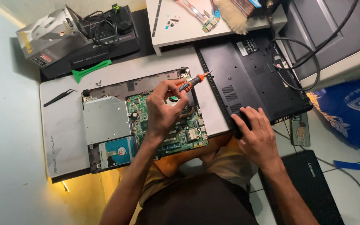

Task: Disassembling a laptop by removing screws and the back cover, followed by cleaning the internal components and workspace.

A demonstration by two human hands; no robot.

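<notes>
Now, working from the left, black tweezers (60, 97) and a green plastic pry tool (90, 69) lie apart on the white mat (63, 137), and the opened laptop base (144, 121) sits in the middle of it with its silver optical drive (106, 119) and bare green motherboard (184, 135): rigid but fragile, so I'd judge you should grip only the frame edges. Your left hand (163, 109) is closed around the orange-handled screwdriver (193, 81), light and slim, pinched at its ribbed grip. Your right hand (257, 131) rests flat, fingers spread, on the removed black bottom cover (251, 79), thin and flexible
</notes>
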